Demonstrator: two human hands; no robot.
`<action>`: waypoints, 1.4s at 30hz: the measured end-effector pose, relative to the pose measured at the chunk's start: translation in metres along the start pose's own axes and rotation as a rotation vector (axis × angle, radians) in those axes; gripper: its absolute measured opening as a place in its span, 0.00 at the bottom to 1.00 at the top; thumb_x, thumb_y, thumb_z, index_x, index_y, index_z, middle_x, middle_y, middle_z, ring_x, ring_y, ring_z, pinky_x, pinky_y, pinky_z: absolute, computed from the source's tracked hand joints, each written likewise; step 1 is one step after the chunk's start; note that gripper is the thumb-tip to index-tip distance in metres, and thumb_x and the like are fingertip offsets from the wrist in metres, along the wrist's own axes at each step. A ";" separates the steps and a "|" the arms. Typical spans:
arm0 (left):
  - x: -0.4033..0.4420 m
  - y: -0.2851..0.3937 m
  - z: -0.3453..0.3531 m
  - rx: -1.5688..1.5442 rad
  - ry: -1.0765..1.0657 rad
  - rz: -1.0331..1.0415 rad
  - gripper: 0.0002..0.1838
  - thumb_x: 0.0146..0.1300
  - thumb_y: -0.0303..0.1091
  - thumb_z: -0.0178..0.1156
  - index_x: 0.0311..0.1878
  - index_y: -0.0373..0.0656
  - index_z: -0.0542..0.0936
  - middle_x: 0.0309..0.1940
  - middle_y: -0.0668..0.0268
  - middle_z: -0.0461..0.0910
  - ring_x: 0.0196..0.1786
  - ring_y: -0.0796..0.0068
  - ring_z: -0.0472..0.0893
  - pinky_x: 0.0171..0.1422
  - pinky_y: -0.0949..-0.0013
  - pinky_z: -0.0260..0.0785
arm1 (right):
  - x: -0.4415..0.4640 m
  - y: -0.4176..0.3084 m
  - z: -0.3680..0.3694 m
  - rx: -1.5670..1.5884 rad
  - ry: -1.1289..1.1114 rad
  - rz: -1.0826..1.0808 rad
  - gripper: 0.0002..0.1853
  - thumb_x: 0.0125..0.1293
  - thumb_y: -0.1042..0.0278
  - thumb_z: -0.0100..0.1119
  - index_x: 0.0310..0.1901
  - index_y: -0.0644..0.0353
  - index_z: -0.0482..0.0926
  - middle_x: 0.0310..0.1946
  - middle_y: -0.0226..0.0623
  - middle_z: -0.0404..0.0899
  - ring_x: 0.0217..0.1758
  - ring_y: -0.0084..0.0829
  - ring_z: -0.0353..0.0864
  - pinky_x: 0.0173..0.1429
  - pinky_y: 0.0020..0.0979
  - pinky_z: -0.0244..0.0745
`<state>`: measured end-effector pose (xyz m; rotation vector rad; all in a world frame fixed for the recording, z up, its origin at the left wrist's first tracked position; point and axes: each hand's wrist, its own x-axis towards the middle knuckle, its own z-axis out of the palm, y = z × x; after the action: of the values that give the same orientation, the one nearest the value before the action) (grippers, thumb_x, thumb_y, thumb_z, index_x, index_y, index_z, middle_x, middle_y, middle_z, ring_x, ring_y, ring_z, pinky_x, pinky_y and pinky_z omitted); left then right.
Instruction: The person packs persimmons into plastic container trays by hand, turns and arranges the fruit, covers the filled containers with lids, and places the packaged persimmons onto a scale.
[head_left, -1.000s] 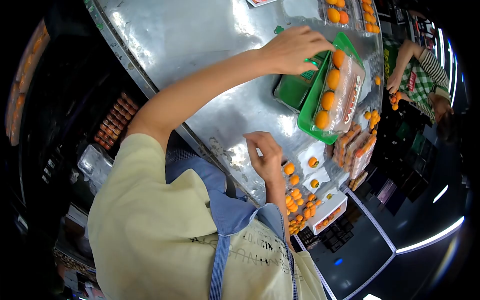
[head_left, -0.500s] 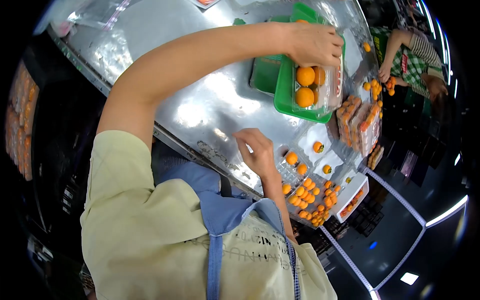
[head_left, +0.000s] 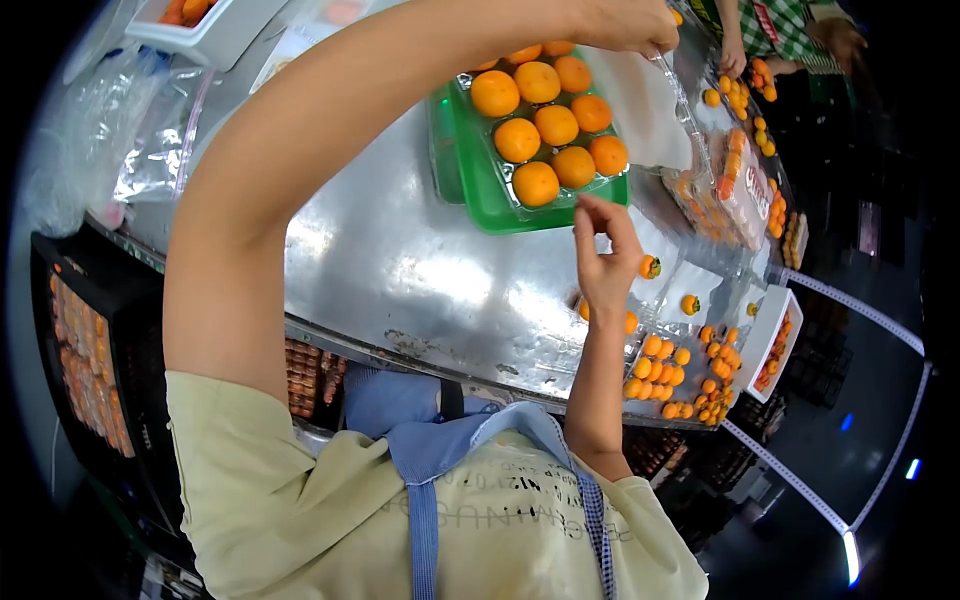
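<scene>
Orange persimmons sit in rows in a clear plastic box on a green tray. My left hand reaches across the top of the view, closed on the edge of the box's clear lid, which stands raised on the box's right side. My right hand is at the near right corner of the box, fingers bent, with a gap between thumb and fingers. Nothing shows in it. Whether its fingertips touch the tray or box is hard to see.
Closed boxes of persimmons stand to the right. Loose persimmons, a filled pack and a white crate lie nearer. Plastic bags and a white box are at left. Another person's hand is at the far edge.
The lid over the persimmons has been lifted away to the right by my left hand, uncovering more fruit. My right hand has moved up to the box's near corner. The view has shifted.
</scene>
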<state>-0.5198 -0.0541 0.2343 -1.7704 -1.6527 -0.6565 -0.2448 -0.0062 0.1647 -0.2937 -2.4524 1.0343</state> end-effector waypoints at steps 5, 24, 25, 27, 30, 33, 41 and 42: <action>0.012 -0.006 0.002 -0.035 -0.068 -0.022 0.06 0.48 0.33 0.57 0.21 0.47 0.81 0.21 0.60 0.80 0.32 0.59 0.80 0.39 0.57 0.69 | -0.003 0.027 -0.011 0.038 0.129 0.136 0.09 0.60 0.79 0.61 0.43 0.63 0.81 0.30 0.32 0.78 0.27 0.19 0.74 0.34 0.21 0.70; 0.031 -0.012 -0.002 -0.180 -0.197 -0.025 0.06 0.52 0.37 0.62 0.27 0.46 0.83 0.26 0.63 0.81 0.37 0.59 0.79 0.42 0.58 0.70 | 0.021 0.010 0.001 0.097 0.090 0.003 0.10 0.57 0.80 0.62 0.42 0.64 0.80 0.31 0.35 0.79 0.24 0.23 0.74 0.30 0.22 0.71; 0.032 -0.013 -0.003 -0.170 -0.201 -0.024 0.06 0.52 0.37 0.62 0.27 0.46 0.83 0.26 0.62 0.81 0.38 0.59 0.79 0.42 0.58 0.70 | 0.034 0.007 0.001 0.058 0.094 -0.067 0.10 0.57 0.80 0.62 0.42 0.63 0.80 0.31 0.37 0.79 0.24 0.26 0.75 0.30 0.24 0.71; 0.035 -0.012 0.001 -0.142 -0.203 -0.035 0.07 0.52 0.38 0.63 0.27 0.47 0.83 0.26 0.61 0.81 0.37 0.59 0.79 0.42 0.57 0.70 | 0.068 0.001 0.001 -0.007 0.085 -0.128 0.10 0.58 0.77 0.62 0.42 0.62 0.79 0.31 0.40 0.79 0.26 0.33 0.78 0.31 0.28 0.73; 0.043 -0.007 0.002 -0.106 -0.240 -0.072 0.08 0.52 0.39 0.63 0.27 0.47 0.83 0.26 0.60 0.81 0.37 0.58 0.80 0.42 0.57 0.71 | 0.117 0.004 0.006 -0.120 -0.008 -0.157 0.11 0.59 0.72 0.60 0.44 0.58 0.80 0.37 0.44 0.81 0.34 0.44 0.81 0.38 0.39 0.75; 0.047 -0.012 0.004 -0.107 -0.246 -0.083 0.09 0.51 0.40 0.63 0.27 0.46 0.83 0.26 0.59 0.81 0.36 0.55 0.80 0.41 0.55 0.71 | 0.144 0.025 0.020 -0.320 -0.044 -0.228 0.14 0.61 0.68 0.60 0.48 0.58 0.79 0.39 0.40 0.80 0.33 0.37 0.80 0.39 0.34 0.75; 0.047 -0.012 0.004 -0.114 -0.253 -0.101 0.08 0.50 0.39 0.63 0.28 0.46 0.83 0.26 0.59 0.81 0.35 0.54 0.81 0.42 0.55 0.73 | 0.164 0.020 0.023 -0.626 -0.309 -0.066 0.17 0.61 0.61 0.59 0.51 0.55 0.78 0.44 0.40 0.80 0.45 0.43 0.80 0.49 0.41 0.74; 0.047 -0.012 0.004 -0.113 -0.236 -0.101 0.08 0.50 0.39 0.63 0.27 0.46 0.83 0.26 0.59 0.81 0.35 0.54 0.81 0.42 0.55 0.73 | 0.169 0.020 0.023 -0.692 -0.402 -0.019 0.18 0.61 0.60 0.59 0.51 0.55 0.78 0.45 0.39 0.80 0.47 0.43 0.79 0.51 0.41 0.74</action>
<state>-0.5278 -0.0185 0.2671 -1.9145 -1.9068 -0.6156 -0.4028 0.0551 0.1916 -0.2948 -3.1119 0.2027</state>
